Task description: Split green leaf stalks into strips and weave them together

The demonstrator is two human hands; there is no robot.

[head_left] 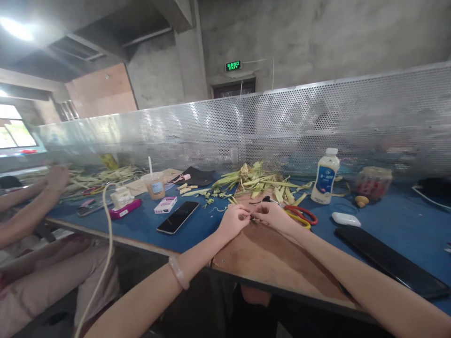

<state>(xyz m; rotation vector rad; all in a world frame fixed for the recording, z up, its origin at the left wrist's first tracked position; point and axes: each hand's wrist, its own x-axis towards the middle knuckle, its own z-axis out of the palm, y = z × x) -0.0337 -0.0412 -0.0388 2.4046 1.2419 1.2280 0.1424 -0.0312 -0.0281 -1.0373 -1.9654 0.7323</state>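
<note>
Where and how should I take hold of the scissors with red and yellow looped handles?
Probably best to hold the scissors by the looped handles, coming from the right: the loops point that way, while the other end runs left, close to your right hand.

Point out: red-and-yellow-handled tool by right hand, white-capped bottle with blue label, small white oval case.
Red-and-yellow-handled tool [312,215], head view: red handle.
White-capped bottle with blue label [324,180], head view: label.
Small white oval case [346,219], head view: upper face.
</note>
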